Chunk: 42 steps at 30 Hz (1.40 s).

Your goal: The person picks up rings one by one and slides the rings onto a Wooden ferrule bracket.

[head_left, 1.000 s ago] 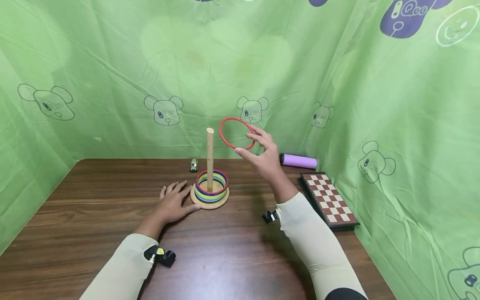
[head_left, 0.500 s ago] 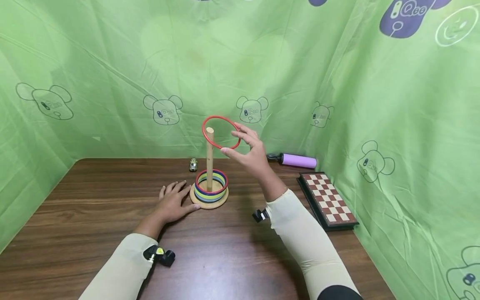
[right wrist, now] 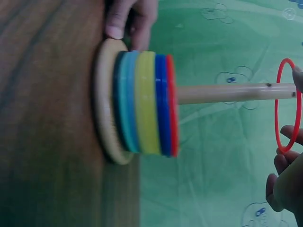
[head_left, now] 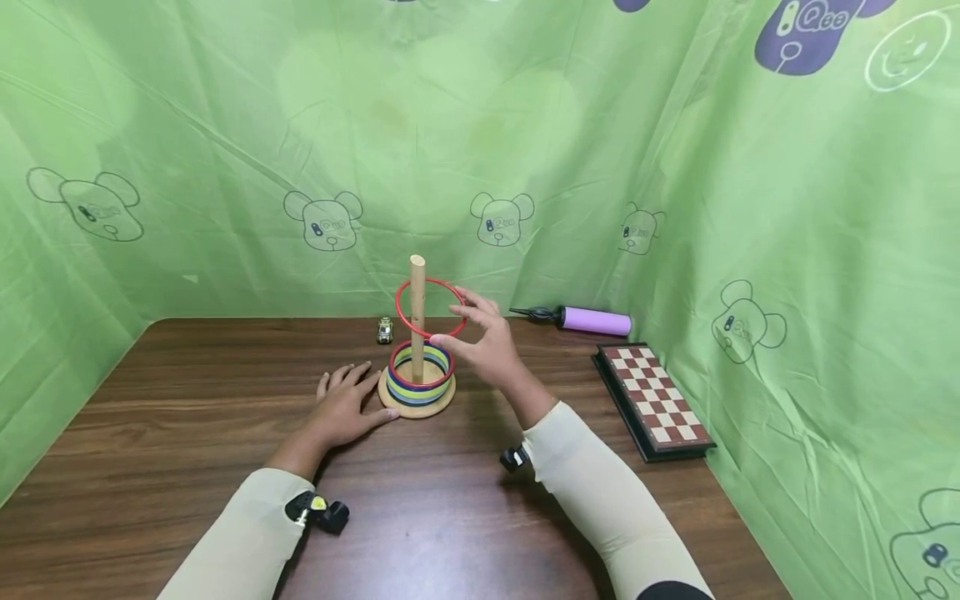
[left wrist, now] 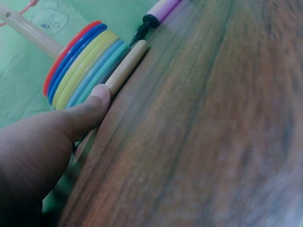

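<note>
My right hand (head_left: 487, 342) pinches a thin red ring (head_left: 397, 302) between thumb and fingers. That ring is around the upper part of an upright wooden peg (head_left: 417, 271), whose top sticks out above it. Lower down, several coloured rings (right wrist: 146, 104) lie stacked around the peg: red on top, then blue, yellow, light blue, turquoise and a dark one. They sit on a round wooden base (head_left: 420, 412). Palm down on the table, my left hand (head_left: 345, 412) has its fingers spread and its thumb (left wrist: 100, 94) against the base's edge.
Behind the peg stands a small toy car (head_left: 385, 331). A purple hand pump (head_left: 596, 321) lies at the back right of the wooden table (head_left: 420, 508). A folded chessboard (head_left: 660, 396) is near the right edge. Green printed cloth (head_left: 420, 125) hangs behind and on both sides.
My right hand has moved left with the red ring, over the peg's top, and then down, so the ring is now around the peg. The left hand has stayed still.
</note>
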{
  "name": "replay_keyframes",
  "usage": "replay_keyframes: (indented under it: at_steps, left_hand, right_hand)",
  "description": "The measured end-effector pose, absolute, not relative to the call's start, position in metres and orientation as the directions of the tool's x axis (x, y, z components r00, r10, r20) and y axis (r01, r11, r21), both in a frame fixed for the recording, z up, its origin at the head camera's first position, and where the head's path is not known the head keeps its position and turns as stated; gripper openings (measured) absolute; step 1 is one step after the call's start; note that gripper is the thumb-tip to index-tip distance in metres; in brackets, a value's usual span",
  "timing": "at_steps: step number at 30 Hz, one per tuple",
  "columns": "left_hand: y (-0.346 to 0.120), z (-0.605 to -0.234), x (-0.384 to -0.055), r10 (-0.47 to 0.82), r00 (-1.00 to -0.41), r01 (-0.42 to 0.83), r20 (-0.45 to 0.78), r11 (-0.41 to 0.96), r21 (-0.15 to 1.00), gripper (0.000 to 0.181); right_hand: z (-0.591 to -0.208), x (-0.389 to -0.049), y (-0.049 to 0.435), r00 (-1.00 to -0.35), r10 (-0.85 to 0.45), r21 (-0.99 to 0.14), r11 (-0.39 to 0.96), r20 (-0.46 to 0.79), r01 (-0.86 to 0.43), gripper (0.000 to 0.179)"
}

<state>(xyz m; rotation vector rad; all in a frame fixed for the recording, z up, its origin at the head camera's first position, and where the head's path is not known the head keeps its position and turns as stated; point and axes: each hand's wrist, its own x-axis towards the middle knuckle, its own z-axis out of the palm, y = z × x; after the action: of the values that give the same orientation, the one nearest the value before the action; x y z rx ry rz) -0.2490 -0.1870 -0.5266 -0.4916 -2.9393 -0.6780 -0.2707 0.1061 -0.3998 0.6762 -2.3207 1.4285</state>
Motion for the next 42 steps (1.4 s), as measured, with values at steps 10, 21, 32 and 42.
replay_keyframes:
  at_steps: [10,21,32,42]
  left_hand:
    - [-0.187,-0.524,-0.250,0.290,-0.945,0.328,0.152,0.853,0.407,0.097]
    - [-0.189,-0.526,-0.250,0.288,-0.945,0.327,0.157,0.854,0.405,0.098]
    - [-0.188,-0.527,-0.250,0.287,-0.944,0.329,0.161,0.854,0.404,0.098]
    - [-0.187,-0.526,-0.248,0.288,-0.947,0.322,0.144,0.852,0.413,0.098]
  right_hand:
    - [-0.431,-0.271,0.105,-0.878,-0.248,-0.802,0.361,0.410,-0.476,0.057]
    - [-0.458,-0.277,0.104,-0.916,-0.294,-0.837,0.397,0.273,-0.376,0.059]
    - [-0.469,-0.283,0.103,-0.913,-0.341,-0.824,0.435,0.222,-0.363,0.058]
    - [-0.473,-0.285,0.101,-0.912,-0.357,-0.830,0.433,0.200,-0.352,0.054]
